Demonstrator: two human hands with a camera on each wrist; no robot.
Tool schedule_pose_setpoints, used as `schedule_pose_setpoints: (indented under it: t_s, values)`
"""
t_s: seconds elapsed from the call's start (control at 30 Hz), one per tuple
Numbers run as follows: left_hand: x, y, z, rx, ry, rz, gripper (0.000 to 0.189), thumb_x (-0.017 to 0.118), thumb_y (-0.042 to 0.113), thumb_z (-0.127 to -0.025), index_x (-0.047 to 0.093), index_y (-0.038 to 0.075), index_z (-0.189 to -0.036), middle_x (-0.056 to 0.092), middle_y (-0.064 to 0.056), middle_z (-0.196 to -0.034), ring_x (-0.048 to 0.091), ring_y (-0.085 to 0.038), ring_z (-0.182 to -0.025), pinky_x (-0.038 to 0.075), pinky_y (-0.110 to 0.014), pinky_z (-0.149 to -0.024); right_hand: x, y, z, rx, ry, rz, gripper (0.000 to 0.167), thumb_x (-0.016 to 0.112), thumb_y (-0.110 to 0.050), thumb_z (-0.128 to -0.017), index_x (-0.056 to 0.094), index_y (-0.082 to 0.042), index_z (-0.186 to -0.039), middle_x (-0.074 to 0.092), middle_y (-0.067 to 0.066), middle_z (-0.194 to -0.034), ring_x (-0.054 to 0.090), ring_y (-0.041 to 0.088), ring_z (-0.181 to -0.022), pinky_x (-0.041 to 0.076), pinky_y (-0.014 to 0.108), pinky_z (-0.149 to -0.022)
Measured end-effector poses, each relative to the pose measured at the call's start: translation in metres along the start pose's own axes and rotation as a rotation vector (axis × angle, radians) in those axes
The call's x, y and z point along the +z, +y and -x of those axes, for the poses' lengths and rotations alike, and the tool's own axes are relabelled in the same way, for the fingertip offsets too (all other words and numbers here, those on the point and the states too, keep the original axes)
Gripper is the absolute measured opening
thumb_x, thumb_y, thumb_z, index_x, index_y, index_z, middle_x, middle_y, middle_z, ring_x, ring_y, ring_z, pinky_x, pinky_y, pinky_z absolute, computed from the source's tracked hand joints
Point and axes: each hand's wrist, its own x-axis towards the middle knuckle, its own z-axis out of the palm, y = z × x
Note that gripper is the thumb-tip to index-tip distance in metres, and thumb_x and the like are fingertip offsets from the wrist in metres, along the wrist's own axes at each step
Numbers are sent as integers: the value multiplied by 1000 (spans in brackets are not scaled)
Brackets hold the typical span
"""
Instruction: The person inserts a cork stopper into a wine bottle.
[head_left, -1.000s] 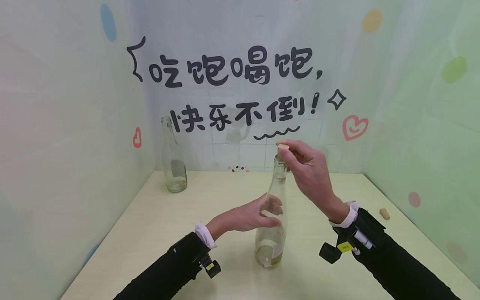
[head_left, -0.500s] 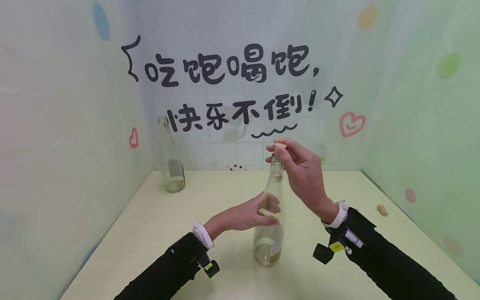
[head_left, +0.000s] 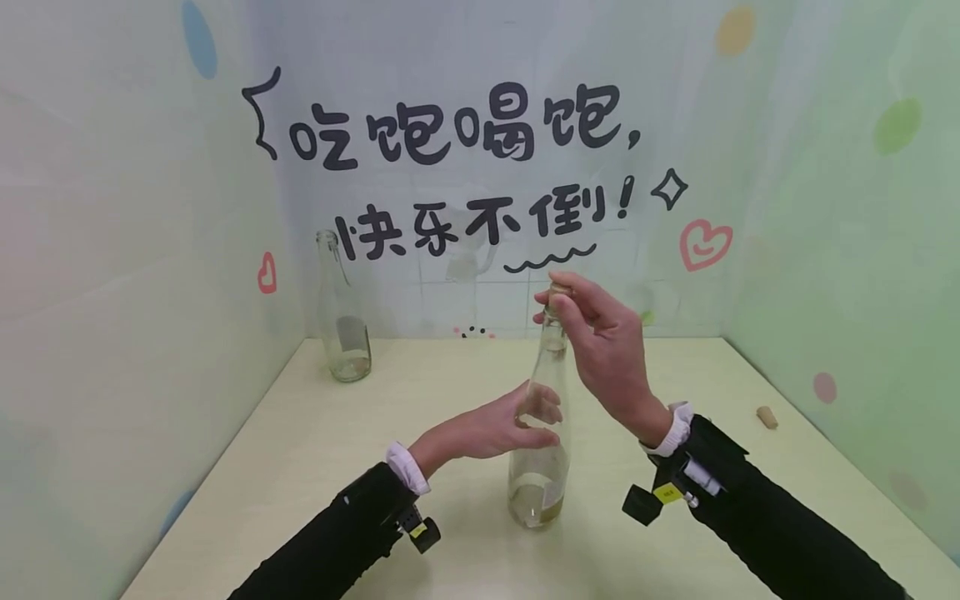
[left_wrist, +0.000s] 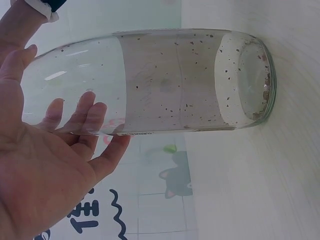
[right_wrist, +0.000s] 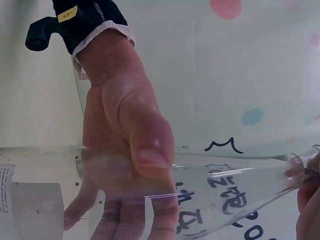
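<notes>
A clear glass bottle (head_left: pixel 538 483) stands upright on the table, a pale label on its lower body. Around its middle curves my left hand (head_left: pixel 491 427), thumb on the near side and fingers behind the glass. My right hand (head_left: pixel 615 354) pinches a cork (head_left: pixel 560 289) at the bottle's mouth, fingertips right at the rim. Dark specks dot the bottle (left_wrist: pixel 170 82) in the left wrist view, where the left palm and fingers (left_wrist: pixel 95 117) lie along it. Only part of the right hand (right_wrist: pixel 310 210) shows at the right edge of the right wrist view.
A second clear bottle (head_left: pixel 349 333), with no cork in it, stands at the back left corner. A loose cork (head_left: pixel 767 417) lies on the table (head_left: pixel 435 367) at the right. Printed walls (head_left: pixel 112 292) enclose the left, back and right sides.
My right hand has shifted slightly left over the bottle's mouth, and the cork it pinches stands straighter there. My left hand keeps its place around the bottle. The head view has drifted a little.
</notes>
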Motion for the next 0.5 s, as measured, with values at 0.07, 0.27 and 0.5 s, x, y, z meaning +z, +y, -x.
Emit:
schedule_pose_setpoints:
  t_s: [0.07, 0.27, 0.5]
  values:
    - [0, 1, 0, 1, 0, -1, 50, 67, 23, -101, 40, 12, -141, 56, -13, -140, 54, -22, -130, 49, -35, -105, 0, -1, -1, -16, -1, 11, 30, 62, 11, -98, 68, 4, -126, 74, 24, -103, 75, 16, -86, 60, 30, -84]
    - [-2, 4, 0, 14, -12, 7, 51, 66, 21, -101, 38, 10, -142, 55, -13, -140, 52, -30, -134, 49, -34, -106, -1, -5, -4, -31, 0, 37, 26, 62, 10, -98, 70, 4, -122, 76, 18, -106, 75, 15, -88, 60, 28, -83]
    - [-3, 5, 1, 10, -16, 7, 52, 66, 23, -101, 38, 10, -143, 54, -17, -142, 53, -23, -132, 49, -34, -105, -1, -6, -7, -29, -10, 47, 25, 62, 8, -98, 70, 4, -122, 76, 17, -109, 75, 16, -89, 59, 25, -80]
